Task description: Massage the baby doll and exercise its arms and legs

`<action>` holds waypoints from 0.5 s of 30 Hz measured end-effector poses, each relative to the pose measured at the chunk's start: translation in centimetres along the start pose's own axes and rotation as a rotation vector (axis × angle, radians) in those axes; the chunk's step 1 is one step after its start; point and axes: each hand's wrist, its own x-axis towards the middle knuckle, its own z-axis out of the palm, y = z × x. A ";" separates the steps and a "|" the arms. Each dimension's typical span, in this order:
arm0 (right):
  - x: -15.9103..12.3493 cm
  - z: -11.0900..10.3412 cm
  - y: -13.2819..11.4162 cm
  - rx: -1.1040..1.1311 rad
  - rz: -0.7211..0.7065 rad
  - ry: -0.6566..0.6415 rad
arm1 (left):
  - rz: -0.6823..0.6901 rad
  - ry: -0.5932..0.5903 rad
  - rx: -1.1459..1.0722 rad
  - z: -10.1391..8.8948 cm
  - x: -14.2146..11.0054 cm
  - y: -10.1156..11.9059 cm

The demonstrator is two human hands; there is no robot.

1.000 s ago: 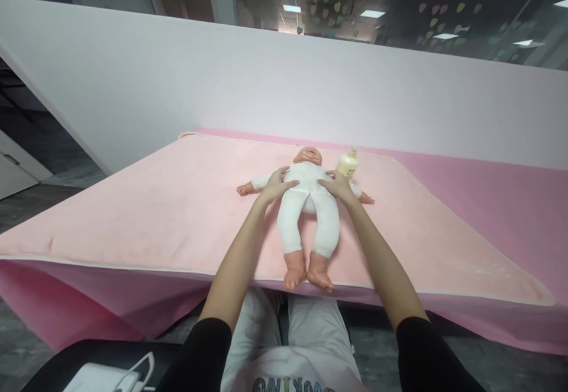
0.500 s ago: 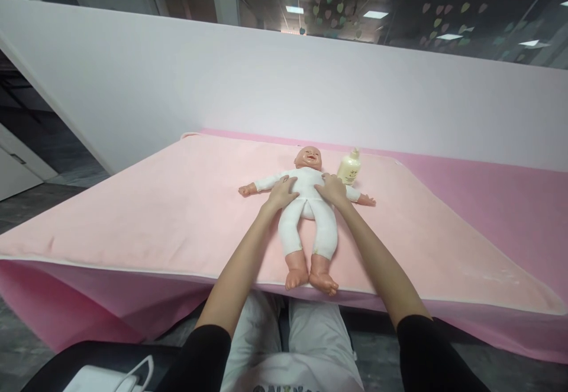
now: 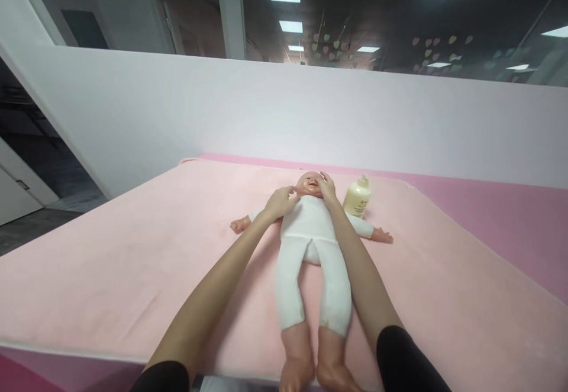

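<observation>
A baby doll (image 3: 309, 220) with a white cloth body lies on its back, arms spread, feet towards me. My left hand (image 3: 281, 202) is at the doll's shoulder, its fingertips by the side of the neck and jaw; the fingers are extended and grip nothing. My right hand (image 3: 326, 188) lies along the other side of the doll's head, fingers stretched out against the cheek. Part of the doll's face is hidden behind that hand. Just right of my right hand stands a pale yellow pump bottle (image 3: 357, 198), upright behind the doll's arm.
A light pink blanket (image 3: 133, 250) covers the table, over a darker pink cloth (image 3: 497, 202) that shows at the right and back. Behind the table rises a white partition (image 3: 266, 113) with dark glass above it.
Both hands have moved up from the sides of the doll's torso, the left to the shoulder and neck, the right to the head. My view has come closer and tilted up.
</observation>
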 end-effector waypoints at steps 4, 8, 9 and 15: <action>0.8 0.5 1.6 0.155 -0.023 -0.091 | -0.036 0.251 -0.202 2.0 4.6 -0.2; 0.8 0.8 1.7 0.189 -0.047 -0.116 | -0.086 0.281 -0.422 4.9 9.1 -0.3; 0.8 0.9 1.6 0.202 -0.040 -0.109 | -0.092 0.277 -0.484 5.7 10.0 -0.5; 1.2 1.1 1.4 0.286 0.060 -0.055 | -0.180 0.296 -0.789 9.0 12.6 -2.4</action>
